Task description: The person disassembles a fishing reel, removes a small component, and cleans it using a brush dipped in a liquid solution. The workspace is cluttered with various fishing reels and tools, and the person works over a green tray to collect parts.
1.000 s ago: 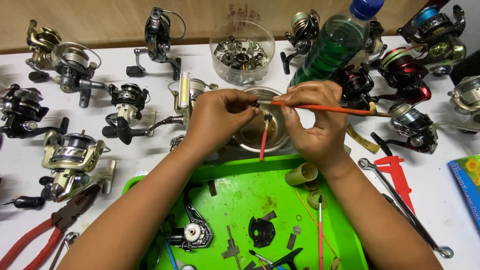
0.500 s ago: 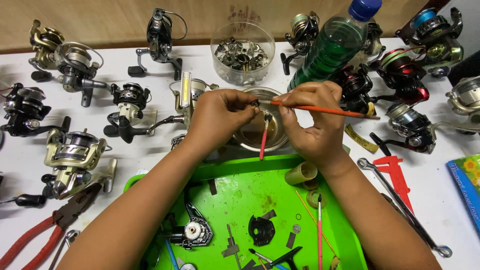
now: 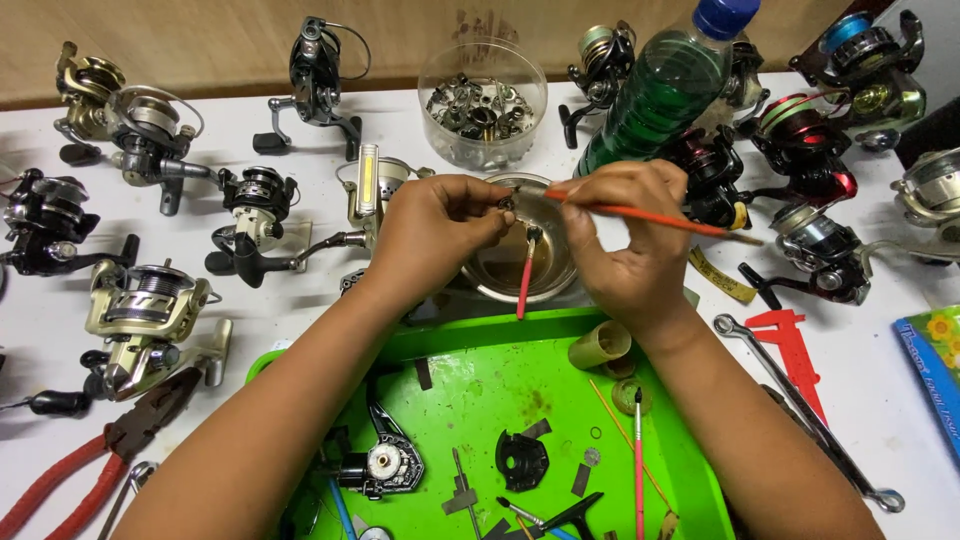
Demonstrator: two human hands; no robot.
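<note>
A white table (image 3: 300,320) fills the view, evenly lit. A tan wooden wall (image 3: 220,40) runs along its far edge at twelve o'clock.

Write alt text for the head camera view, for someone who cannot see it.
Over a metal bowl, the left hand pinches a small dark part while the right hand brushes it with an orange brush. Fishing reels and a green tray surround them.

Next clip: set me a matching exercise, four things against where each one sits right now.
Things:
1. orange brush
2. red brush
3. pliers
4. bottle

Places:
A. leaning in the metal bowl
B. bottom left of the table
C. in the right hand
D. behind the right hand

Pairs: 1-C, 2-A, 3-B, 4-D
</note>
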